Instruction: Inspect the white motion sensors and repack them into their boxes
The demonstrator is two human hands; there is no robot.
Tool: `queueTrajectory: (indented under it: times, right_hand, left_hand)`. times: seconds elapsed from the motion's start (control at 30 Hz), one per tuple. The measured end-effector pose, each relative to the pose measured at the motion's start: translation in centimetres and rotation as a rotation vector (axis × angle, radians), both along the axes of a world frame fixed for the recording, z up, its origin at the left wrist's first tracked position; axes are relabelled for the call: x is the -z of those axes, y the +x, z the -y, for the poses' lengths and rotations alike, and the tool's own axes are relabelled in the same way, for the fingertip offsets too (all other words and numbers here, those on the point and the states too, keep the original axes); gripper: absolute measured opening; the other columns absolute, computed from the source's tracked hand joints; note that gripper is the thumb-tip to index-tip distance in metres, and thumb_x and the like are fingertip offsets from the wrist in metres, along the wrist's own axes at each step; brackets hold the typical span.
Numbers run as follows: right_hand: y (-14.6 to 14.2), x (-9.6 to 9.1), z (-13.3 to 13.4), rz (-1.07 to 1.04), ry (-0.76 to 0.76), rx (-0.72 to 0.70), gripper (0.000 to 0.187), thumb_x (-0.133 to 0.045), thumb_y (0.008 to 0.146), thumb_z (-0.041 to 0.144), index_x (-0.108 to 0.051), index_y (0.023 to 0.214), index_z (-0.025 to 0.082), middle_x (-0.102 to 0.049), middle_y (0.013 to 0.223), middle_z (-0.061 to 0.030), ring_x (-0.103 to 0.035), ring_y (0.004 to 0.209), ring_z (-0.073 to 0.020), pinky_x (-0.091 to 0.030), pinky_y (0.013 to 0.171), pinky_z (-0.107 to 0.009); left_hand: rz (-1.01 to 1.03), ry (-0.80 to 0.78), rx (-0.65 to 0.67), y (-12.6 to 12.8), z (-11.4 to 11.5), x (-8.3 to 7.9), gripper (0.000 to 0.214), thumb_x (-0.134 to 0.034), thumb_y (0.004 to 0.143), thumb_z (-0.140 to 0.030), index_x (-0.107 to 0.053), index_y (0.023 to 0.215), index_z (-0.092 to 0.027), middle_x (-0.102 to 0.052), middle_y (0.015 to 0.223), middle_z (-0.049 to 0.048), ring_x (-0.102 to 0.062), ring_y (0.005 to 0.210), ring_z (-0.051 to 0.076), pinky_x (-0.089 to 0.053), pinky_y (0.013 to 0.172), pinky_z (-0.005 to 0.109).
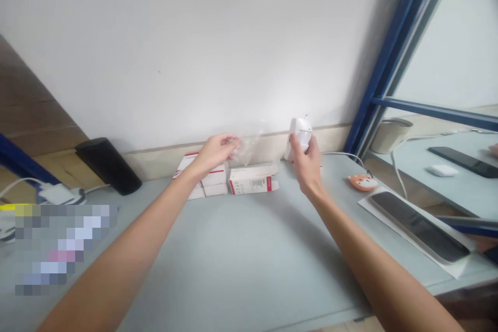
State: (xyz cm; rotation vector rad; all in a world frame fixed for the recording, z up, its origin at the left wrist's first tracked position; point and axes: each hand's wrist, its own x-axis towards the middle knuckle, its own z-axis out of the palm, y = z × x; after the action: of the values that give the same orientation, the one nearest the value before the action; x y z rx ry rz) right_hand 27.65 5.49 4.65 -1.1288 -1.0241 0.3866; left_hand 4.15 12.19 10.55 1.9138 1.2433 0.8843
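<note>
My left hand (218,153) pinches a crumpled clear plastic bag (249,148) above the small boxes. In my right hand (306,163) is a white motion sensor (302,132) with a curved lens window and a short thin piece sticking up from its top. My fingers wrap its lower part and hide some of it. Beneath the bag lies a white and red carton (251,182) with a flap sticking out at its right end. Several more white and red boxes (213,181) sit against the wall, partly hidden by my left hand and forearm.
At the left stands a black oblong device (109,166), near a white charger with a cable (58,193). To the right are an orange fox-faced case (363,182) and a dark phone (418,225) on white paper. A blue-framed mirror or glass (436,109) borders the grey-blue table (241,264).
</note>
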Motion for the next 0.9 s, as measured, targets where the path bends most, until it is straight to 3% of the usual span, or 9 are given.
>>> queueTrajectory:
  times: [0.07,0.1,0.2,0.3,0.37,0.47,0.67,0.77,0.9]
  right_hand:
    - [-1.7,-0.5,1.5,0.047,0.034,-0.103,0.058,-0.063,0.092,0.064,-0.053,0.132,0.024,-0.065,0.113,-0.0091,-0.063,0.097,-0.0244,-0.053,0.083,-0.037]
    - [-2.8,-0.7,2.4,0.067,0.032,-0.180,0.063,-0.066,0.091,0.059,-0.046,0.141,0.026,-0.065,0.118,-0.0096,-0.064,0.098,-0.0248,-0.054,0.084,-0.037]
    - [-6.0,-0.6,5.3,0.133,-0.065,-0.477,0.068,-0.073,0.089,0.051,-0.038,0.144,0.032,-0.066,0.116,-0.0090,-0.065,0.084,-0.0235,-0.054,0.068,-0.035]
    - [-8.6,0.4,7.6,0.254,-0.165,-0.819,0.061,-0.079,0.085,0.044,-0.047,0.136,0.034,-0.067,0.109,-0.0068,-0.064,0.076,-0.0210,-0.053,0.061,-0.032]
    - [-9.9,1.3,8.3,0.299,-0.240,-0.951,0.059,-0.081,0.084,0.043,-0.050,0.133,0.033,-0.067,0.105,-0.0059,-0.064,0.076,-0.0207,-0.053,0.060,-0.032]
    - [-10.9,2.7,8.4,0.256,-0.330,-0.915,0.058,-0.080,0.085,0.046,-0.049,0.132,0.033,-0.068,0.102,-0.0045,-0.063,0.073,-0.0195,-0.053,0.058,-0.031]
    - [-11.4,3.3,7.5,0.202,-0.432,-0.710,0.056,-0.075,0.087,0.054,-0.043,0.127,0.030,-0.068,0.096,-0.0015,-0.056,0.061,-0.0139,-0.047,0.050,-0.027]
    - [-11.4,3.5,7.5,0.230,-0.421,-0.675,0.057,-0.074,0.087,0.056,-0.042,0.127,0.030,-0.067,0.092,-0.0003,-0.056,0.059,-0.0141,-0.047,0.050,-0.027]
    - [-11.5,4.1,7.4,0.257,-0.333,-0.607,0.058,-0.075,0.087,0.052,-0.040,0.128,0.029,-0.068,0.104,-0.0044,-0.062,0.069,-0.0170,-0.051,0.055,-0.029]
  left_hand:
    - [0.168,-0.023,-0.019,-2.5,2.5,1.0,0.048,-0.054,0.101,-0.057,-0.065,0.129,-0.020,-0.070,0.132,0.0134,-0.073,0.105,0.023,-0.058,0.088,0.035]
    - [0.428,-0.133,0.016,-3.6,3.6,1.7,0.044,-0.061,0.099,-0.053,-0.066,0.126,-0.018,-0.069,0.133,0.0145,-0.073,0.107,0.024,-0.058,0.092,0.035]
    - [0.913,-0.390,0.046,-5.7,6.2,3.8,0.034,-0.068,0.098,-0.045,-0.068,0.120,-0.019,-0.071,0.133,0.0113,-0.073,0.111,0.022,-0.057,0.098,0.032]
    - [1.093,-0.528,0.004,-6.3,7.7,5.4,0.035,-0.066,0.099,-0.048,-0.070,0.117,-0.019,-0.076,0.120,0.0094,-0.074,0.103,0.022,-0.059,0.091,0.032]
    - [1.116,-0.625,-0.026,-6.3,8.2,6.2,0.040,-0.067,0.097,-0.053,-0.070,0.119,-0.019,-0.077,0.113,0.0099,-0.075,0.092,0.022,-0.061,0.081,0.033]
    - [1.117,-0.657,-0.036,-6.0,8.6,7.1,0.044,-0.070,0.095,-0.054,-0.068,0.123,-0.020,-0.077,0.113,0.0116,-0.075,0.090,0.024,-0.060,0.079,0.035]
    - [1.072,-0.487,0.087,-5.4,8.9,7.9,0.032,-0.075,0.093,-0.043,-0.071,0.114,-0.019,-0.076,0.115,0.0110,-0.072,0.106,0.028,-0.055,0.091,0.035]
    - [1.063,-0.441,0.005,-5.2,9.1,8.2,0.028,-0.073,0.095,-0.041,-0.072,0.115,-0.022,-0.076,0.120,0.0085,-0.070,0.111,0.026,-0.053,0.094,0.034]
    - [1.070,-0.436,-0.088,-4.6,9.1,8.9,0.028,-0.075,0.094,-0.035,-0.073,0.118,-0.023,-0.076,0.122,0.0060,-0.069,0.114,0.024,-0.052,0.096,0.033]
